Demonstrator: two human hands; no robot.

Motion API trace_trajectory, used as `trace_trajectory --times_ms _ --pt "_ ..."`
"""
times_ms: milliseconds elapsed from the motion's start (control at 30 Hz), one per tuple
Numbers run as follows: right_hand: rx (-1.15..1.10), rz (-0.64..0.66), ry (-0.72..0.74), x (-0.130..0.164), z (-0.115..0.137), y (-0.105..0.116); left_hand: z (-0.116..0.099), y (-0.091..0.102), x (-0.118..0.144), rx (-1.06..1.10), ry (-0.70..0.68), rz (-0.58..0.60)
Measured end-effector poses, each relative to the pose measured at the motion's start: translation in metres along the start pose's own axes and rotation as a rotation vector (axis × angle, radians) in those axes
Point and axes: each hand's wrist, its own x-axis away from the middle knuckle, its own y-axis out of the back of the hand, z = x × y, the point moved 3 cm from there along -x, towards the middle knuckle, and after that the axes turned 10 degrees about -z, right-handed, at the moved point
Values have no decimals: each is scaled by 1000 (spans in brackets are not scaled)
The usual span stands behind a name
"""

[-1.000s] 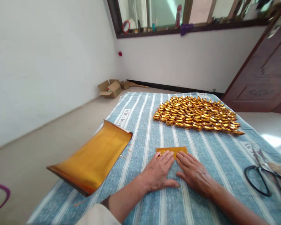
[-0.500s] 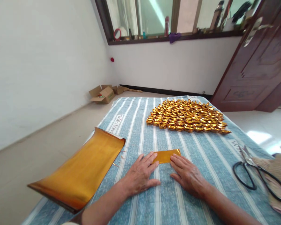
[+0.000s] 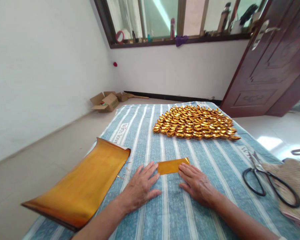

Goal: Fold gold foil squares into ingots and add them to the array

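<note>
A small folded strip of gold foil paper (image 3: 172, 165) lies flat on the blue striped cloth (image 3: 150, 126). My left hand (image 3: 140, 187) rests palm down with its fingertips at the strip's left end. My right hand (image 3: 196, 184) lies flat with its fingertips at the strip's right end. Neither hand holds anything; the fingers are spread on the cloth. Farther back sits a dense pile of folded gold paper ingots (image 3: 195, 122).
A stack of large gold foil sheets (image 3: 82, 186) overhangs the cloth's left edge. Black-handled scissors (image 3: 265, 180) lie at the right beside a woven tan item (image 3: 293, 186). Cardboard boxes (image 3: 106, 101) stand on the floor by the wall. A dark wooden door (image 3: 272, 66) stands open at the right.
My hands have slid apart from the strip's middle to its two ends, uncovering more of the gold strip. The camera has tilted up and shifted right.
</note>
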Motion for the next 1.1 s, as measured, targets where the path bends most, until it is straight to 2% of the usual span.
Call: trace_trajectory --times_ms 200,500,600,667,733,867,933,1000,1100 --pt "2 1 17 -1 -1 1 -5 1 -10 45 -18 -38" --pt "27 0 26 -4 1 3 -23 4 -38 13 -48 -398" --pt "10 -3 28 -6 0 4 -33 3 -50 11 -43 -459" --pt "2 6 28 -6 0 4 -38 -1 -58 38 -42 -431" --pt "-7 13 27 -7 -1 4 -39 -6 -65 55 -1 -356" --pt "-38 -4 24 -8 -3 5 -24 -12 -74 31 195 -140" --pt "-54 -11 27 -8 -4 6 -17 -12 -74 32 243 -49" --pt "-69 -15 31 -9 -5 6 -14 -10 -72 45 246 -9" --pt "-87 -16 24 -13 -7 7 -14 -8 -68 58 247 -16"
